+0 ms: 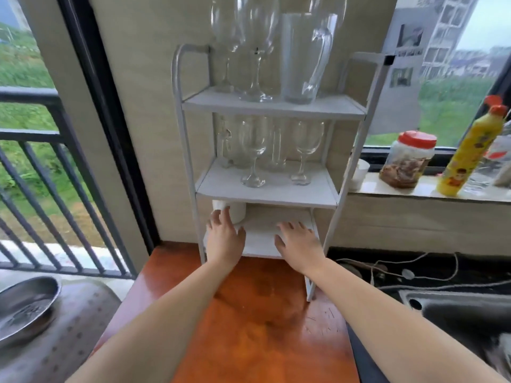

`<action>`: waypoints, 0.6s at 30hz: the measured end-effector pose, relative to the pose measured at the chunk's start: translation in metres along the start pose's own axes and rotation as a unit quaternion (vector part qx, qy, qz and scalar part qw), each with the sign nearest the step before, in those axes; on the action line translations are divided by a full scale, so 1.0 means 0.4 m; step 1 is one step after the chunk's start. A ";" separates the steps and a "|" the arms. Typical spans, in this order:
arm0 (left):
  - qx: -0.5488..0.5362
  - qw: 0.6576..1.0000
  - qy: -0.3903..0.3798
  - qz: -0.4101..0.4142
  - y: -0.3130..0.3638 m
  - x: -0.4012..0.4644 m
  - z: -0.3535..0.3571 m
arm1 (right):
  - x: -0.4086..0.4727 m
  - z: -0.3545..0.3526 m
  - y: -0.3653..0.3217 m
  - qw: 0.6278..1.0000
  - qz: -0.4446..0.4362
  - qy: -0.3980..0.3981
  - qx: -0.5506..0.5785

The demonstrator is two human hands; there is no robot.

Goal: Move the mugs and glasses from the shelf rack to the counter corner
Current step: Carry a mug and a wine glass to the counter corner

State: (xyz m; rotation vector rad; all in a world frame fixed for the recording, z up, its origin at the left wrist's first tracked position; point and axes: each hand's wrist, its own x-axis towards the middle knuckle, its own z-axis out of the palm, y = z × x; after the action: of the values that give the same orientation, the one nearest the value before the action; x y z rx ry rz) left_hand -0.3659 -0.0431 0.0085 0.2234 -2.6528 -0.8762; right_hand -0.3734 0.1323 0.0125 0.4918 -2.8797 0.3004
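Observation:
A white three-tier shelf rack stands on an orange-brown counter against the wall. Its top tier holds wine glasses and a tall glass pitcher. The middle tier carries several wine glasses and glass mugs. A white mug sits at the left of the bottom tier. My left hand reaches into the bottom tier with fingers spread, fingertips touching the white mug. My right hand lies open and flat over the bottom shelf, holding nothing.
A window sill at the right holds a red-lidded jar, a yellow bottle and a white cup. A sink and cables lie at lower right. A metal bowl rests at lower left beside a balcony railing.

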 end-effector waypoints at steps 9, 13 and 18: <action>-0.170 0.975 -0.027 -0.143 -0.034 0.125 0.040 | 0.003 -0.190 -0.092 0.958 -0.021 0.192 0.210; -0.186 0.969 -0.033 -0.158 -0.048 0.160 0.048 | 0.037 -0.279 -0.077 0.895 0.064 0.283 0.338; -0.293 0.935 -0.069 -0.189 -0.063 0.192 0.046 | 0.142 -0.280 -0.021 0.820 0.245 0.206 0.475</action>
State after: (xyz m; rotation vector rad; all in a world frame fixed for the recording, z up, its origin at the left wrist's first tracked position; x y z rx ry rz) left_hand -0.4430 -0.0723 -0.0002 0.5428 -2.3587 -1.8154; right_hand -0.4045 0.1334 0.1344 -0.2107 -2.1782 1.7106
